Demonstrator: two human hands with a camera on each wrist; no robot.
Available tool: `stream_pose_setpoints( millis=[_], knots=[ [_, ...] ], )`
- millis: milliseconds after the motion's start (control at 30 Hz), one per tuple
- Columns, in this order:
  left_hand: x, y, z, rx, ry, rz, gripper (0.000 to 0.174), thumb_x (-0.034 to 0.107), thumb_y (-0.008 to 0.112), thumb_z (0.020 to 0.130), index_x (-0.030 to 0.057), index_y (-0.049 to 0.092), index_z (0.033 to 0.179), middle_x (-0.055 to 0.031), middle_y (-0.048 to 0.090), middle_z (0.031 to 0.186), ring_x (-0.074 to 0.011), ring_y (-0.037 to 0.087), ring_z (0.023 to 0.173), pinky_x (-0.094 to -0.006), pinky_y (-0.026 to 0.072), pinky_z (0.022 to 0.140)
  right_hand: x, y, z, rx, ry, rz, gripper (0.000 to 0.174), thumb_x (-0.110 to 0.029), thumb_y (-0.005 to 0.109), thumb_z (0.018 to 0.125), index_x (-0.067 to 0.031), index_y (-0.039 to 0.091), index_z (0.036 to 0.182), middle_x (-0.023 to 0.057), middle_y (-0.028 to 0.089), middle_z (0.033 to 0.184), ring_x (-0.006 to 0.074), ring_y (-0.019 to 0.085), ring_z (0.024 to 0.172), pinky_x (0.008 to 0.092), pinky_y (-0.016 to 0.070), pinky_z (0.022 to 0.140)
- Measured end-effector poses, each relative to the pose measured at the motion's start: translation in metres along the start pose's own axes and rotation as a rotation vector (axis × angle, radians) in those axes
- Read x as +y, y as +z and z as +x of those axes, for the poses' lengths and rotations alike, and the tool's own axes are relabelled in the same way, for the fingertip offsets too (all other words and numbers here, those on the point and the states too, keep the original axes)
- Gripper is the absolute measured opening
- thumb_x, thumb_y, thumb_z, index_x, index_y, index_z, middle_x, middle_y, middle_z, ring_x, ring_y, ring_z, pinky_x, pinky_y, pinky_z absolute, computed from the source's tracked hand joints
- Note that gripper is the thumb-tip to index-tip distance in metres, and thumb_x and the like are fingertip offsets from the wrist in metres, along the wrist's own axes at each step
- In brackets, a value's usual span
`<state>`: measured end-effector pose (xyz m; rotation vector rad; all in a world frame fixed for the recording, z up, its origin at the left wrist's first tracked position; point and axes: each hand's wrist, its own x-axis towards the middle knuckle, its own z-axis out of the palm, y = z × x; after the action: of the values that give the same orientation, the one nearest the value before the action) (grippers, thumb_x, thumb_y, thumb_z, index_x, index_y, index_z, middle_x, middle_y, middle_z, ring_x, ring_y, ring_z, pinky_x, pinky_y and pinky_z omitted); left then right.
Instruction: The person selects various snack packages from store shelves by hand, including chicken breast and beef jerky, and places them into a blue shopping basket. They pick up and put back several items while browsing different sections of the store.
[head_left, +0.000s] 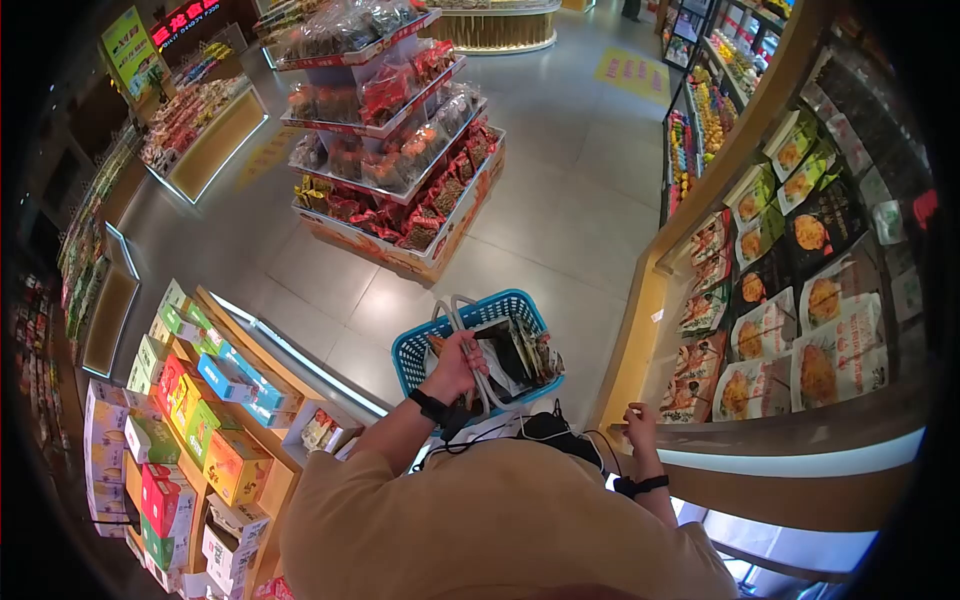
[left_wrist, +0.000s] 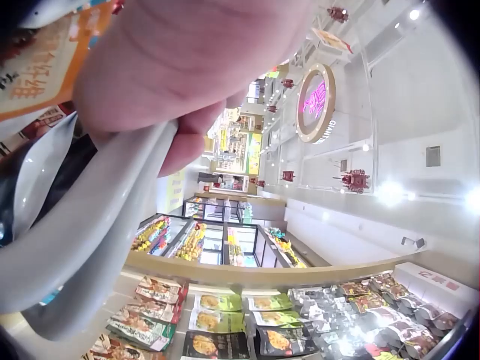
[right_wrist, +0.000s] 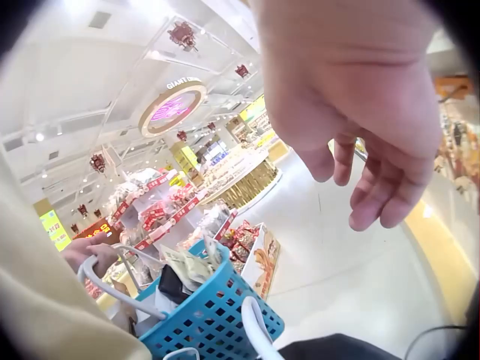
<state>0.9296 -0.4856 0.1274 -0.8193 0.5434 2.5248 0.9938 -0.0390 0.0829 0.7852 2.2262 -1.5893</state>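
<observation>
My left hand [head_left: 453, 368] grips the grey-white handles [left_wrist: 90, 217] of a blue plastic shopping basket [head_left: 405, 352]. Inside the basket lie several flat packets [head_left: 512, 350], some dark and shiny, one with an orange and white print [left_wrist: 46, 64] in the left wrist view. Fingers curl round both handles where they come together. My right hand [right_wrist: 360, 127] hangs at my side with loosely bent fingers and holds nothing. In the head view the right hand [head_left: 640, 430] is near the wooden edge of the shelf on the right.
Bagged foods [head_left: 755, 388] fill the wooden shelf along my right. On the left stands a rack of colourful boxes [head_left: 238, 465]. Ahead, a tiered display [head_left: 400, 160] of packaged snacks rises from the tiled floor [head_left: 560, 210]. A cable [head_left: 480, 432] runs across my front.
</observation>
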Motion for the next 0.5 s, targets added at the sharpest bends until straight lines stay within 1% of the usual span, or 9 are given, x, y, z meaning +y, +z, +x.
stream_pose_setpoints(
  millis=[33,67,167,200,300,367,400,467,500],
  knots=[
    [0.017,0.006,0.007,0.003,-0.006,0.002,0.03,0.032,0.058,0.085,0.0164,0.042,0.066,0.0033,0.034,0.052,-0.0121,0.037,0.046,-0.0321,0.039,0.054,-0.005,0.007,0.015,0.037,0.023,0.003,0.029,-0.021,0.059,0.093,-0.0076,0.056,0.118,0.0089,0.062,0.092,0.0185,0.065,0.067,0.0284,0.0483,0.057],
    [0.036,0.015,0.014,0.028,0.0,0.004,0.03,0.03,0.058,0.086,0.0156,0.042,0.064,0.0044,0.032,0.052,-0.0106,0.032,0.044,-0.029,0.0338,0.051,-0.007,0.015,0.04,0.032,0.053,0.038,0.031,-0.021,0.061,0.091,-0.008,0.053,0.118,0.0088,0.059,0.09,0.0186,0.063,0.062,0.0286,0.0475,0.053],
    [0.093,0.022,0.042,0.057,0.023,0.044,0.032,0.031,0.057,0.087,0.016,0.04,0.065,0.0052,0.03,0.052,-0.01,0.031,0.043,-0.0287,0.0329,0.049,-0.034,0.037,0.128,-0.026,0.174,-0.015,0.031,-0.023,0.062,0.09,-0.0082,0.052,0.115,0.0086,0.058,0.087,0.0187,0.061,0.058,0.0292,0.0462,0.049],
    [0.11,0.03,0.048,0.085,0.064,0.055,0.032,0.031,0.057,0.087,0.0163,0.039,0.065,0.0056,0.028,0.052,-0.0096,0.029,0.042,-0.0278,0.0311,0.046,-0.047,0.046,0.159,-0.043,0.166,-0.02,0.031,-0.023,0.062,0.089,-0.0078,0.051,0.113,0.0086,0.058,0.086,0.0189,0.061,0.057,0.0294,0.0458,0.048],
    [0.156,0.047,0.07,0.278,0.144,0.053,0.032,0.031,0.057,0.087,0.0165,0.039,0.066,0.0059,0.027,0.051,-0.0092,0.028,0.041,-0.0281,0.0304,0.045,-0.092,0.063,0.24,-0.087,0.153,-0.091,0.031,-0.024,0.063,0.088,-0.0065,0.05,0.11,0.0085,0.057,0.084,0.0192,0.061,0.055,0.0297,0.045,0.046],
    [0.18,0.063,0.079,0.297,0.216,0.01,0.031,0.031,0.058,0.088,0.0169,0.039,0.067,0.0063,0.026,0.05,-0.0089,0.027,0.04,-0.0282,0.0302,0.043,-0.149,0.08,0.292,-0.131,0.105,-0.197,0.031,-0.023,0.062,0.088,-0.0055,0.049,0.109,0.0082,0.057,0.082,0.0195,0.061,0.056,0.0296,0.0448,0.046],
    [0.197,0.072,0.082,0.305,0.251,-0.004,0.031,0.031,0.058,0.088,0.0172,0.039,0.067,0.0062,0.026,0.05,-0.0088,0.028,0.04,-0.0281,0.0302,0.043,-0.178,0.092,0.324,-0.144,0.042,-0.204,0.031,-0.023,0.063,0.087,-0.005,0.05,0.109,0.0081,0.058,0.082,0.0198,0.062,0.057,0.0295,0.0451,0.046],
    [0.221,0.065,0.089,0.337,0.309,-0.048,0.03,0.031,0.057,0.089,0.0173,0.039,0.069,0.0062,0.027,0.05,-0.0087,0.029,0.04,-0.0279,0.0306,0.042,-0.22,0.112,0.37,-0.184,-0.027,-0.284,0.032,-0.024,0.063,0.087,-0.0043,0.05,0.109,0.0085,0.06,0.083,0.0205,0.063,0.059,0.0292,0.0458,0.047],
    [0.234,0.062,0.091,0.362,0.35,-0.062,0.03,0.03,0.057,0.09,0.0171,0.04,0.07,0.0063,0.027,0.051,-0.0084,0.028,0.04,-0.028,0.0308,0.042,-0.255,0.131,0.394,-0.208,-0.055,-0.346,0.033,-0.024,0.063,0.087,-0.0041,0.05,0.109,0.009,0.061,0.083,0.0207,0.064,0.061,0.029,0.0463,0.048]
  ],
)
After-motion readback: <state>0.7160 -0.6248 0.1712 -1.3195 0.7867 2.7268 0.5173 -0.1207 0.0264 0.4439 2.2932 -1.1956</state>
